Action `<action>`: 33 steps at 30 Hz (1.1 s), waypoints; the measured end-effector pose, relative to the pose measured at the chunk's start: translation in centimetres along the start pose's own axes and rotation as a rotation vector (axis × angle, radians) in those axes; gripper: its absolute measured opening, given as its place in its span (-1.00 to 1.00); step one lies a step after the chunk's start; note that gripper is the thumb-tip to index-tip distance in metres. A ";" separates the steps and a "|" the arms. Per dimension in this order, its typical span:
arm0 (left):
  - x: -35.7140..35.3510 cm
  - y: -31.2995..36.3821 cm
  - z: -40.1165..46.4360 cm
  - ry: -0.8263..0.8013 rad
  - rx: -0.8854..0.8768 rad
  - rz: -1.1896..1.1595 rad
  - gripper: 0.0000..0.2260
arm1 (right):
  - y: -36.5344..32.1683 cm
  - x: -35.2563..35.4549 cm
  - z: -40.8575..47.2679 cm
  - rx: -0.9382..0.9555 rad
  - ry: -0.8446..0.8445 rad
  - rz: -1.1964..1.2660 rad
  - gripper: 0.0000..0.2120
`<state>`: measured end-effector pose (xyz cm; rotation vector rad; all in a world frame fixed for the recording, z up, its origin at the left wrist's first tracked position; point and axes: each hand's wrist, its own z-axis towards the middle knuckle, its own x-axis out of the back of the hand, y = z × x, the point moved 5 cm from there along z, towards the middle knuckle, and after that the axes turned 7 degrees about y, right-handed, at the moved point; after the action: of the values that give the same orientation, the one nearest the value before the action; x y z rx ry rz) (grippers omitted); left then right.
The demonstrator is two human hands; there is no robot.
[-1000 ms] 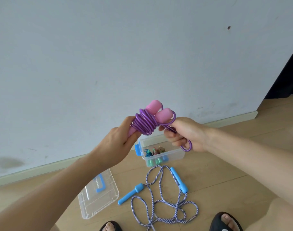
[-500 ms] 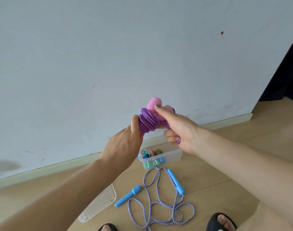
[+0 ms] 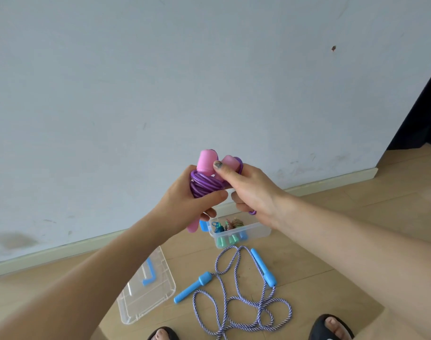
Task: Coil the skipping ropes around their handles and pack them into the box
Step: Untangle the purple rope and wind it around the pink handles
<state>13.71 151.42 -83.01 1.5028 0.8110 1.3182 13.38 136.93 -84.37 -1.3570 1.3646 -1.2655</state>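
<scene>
I hold a purple skipping rope [image 3: 204,184] coiled around its two pink handles [image 3: 205,163] in front of me, above the floor. My left hand [image 3: 187,204] grips the coiled bundle from below. My right hand [image 3: 248,192] pinches the rope's last loop against the handles, thumb on top; a bit of purple rope sticks out under its palm. Below stands the clear box [image 3: 253,231] with coiled ropes inside. A blue-handled rope [image 3: 236,298] with a striped cord lies loose on the floor.
The box's clear lid [image 3: 145,298] with a blue latch lies on the wooden floor at the left. My two sandalled feet [image 3: 332,327] show at the bottom edge. A grey wall with a skirting board stands right behind the box.
My right hand has wound the free loop closer onto the bundle and now presses it with the thumb. My left hand has shifted its grip round the coil. The view tilted slightly.
</scene>
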 end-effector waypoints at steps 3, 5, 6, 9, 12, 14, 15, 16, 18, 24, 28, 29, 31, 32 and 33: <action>0.4 -0.6 0.5 0.045 -0.026 0.014 -0.74 | -0.2 -0.2 0.1 -0.072 -0.035 0.075 -0.58; 0.7 -1.2 0.9 0.074 0.015 -0.003 -0.74 | -0.4 -0.6 0.0 -0.110 -0.079 0.104 -0.66; 0.8 -1.4 1.0 0.085 0.025 0.005 -0.74 | -0.5 -0.7 -0.1 -0.121 -0.090 0.106 -0.67; 1.4 -1.4 1.2 0.119 -0.006 0.085 -0.77 | 0.0 -0.6 -0.1 -0.139 -0.063 0.090 -0.70; 2.1 -1.6 1.4 0.142 -0.018 0.146 -0.75 | 0.1 -0.7 -0.4 -0.071 -0.055 -0.008 -0.75; 2.3 -1.8 1.6 0.157 -0.010 0.185 -0.71 | 0.0 -0.6 -0.6 0.022 -0.044 -0.132 -0.75; 2.5 -2.0 1.8 0.167 -0.002 0.191 -0.70 | -0.1 -0.6 -0.9 0.063 -0.037 -0.179 -0.75; 2.7 -2.1 1.9 0.172 0.009 0.182 -0.70 | -0.2 -0.6 -1.1 0.099 -0.032 -0.209 -0.74; 3.1 -2.4 2.1 0.159 0.030 0.132 -0.70 | -0.4 -0.7 -1.5 0.152 -0.021 -0.222 -0.74; 3.1 -2.1 2.1 0.182 -0.007 0.165 -0.70 | -1.2 0.3 -1.6 0.153 0.013 -0.043 -0.86; 2.6 -2.1 2.2 0.195 -0.077 0.257 -0.69 | -1.5 0.4 -1.9 0.176 0.007 -0.032 -0.91; 2.4 -2.1 2.1 0.183 -0.089 0.276 -0.69 | -1.7 0.4 -1.9 0.186 0.007 -0.032 -0.92; 2.0 -2.1 1.9 0.158 -0.110 0.307 -0.67 | -2.0 0.6 -1.9 0.199 0.015 -0.044 -0.89; 1.8 -2.1 1.9 0.149 -0.117 0.317 -0.66 | -2.2 0.8 -1.9 0.204 0.019 -0.053 -0.88; 1.7 -2.1 1.9 0.145 -0.121 0.323 -0.65 | -2.4 1.0 -1.8 0.208 0.021 -0.056 -0.86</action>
<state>16.08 153.24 -84.30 1.4972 0.5812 1.6999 11.91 136.37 -81.66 -1.2476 1.1805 -1.4206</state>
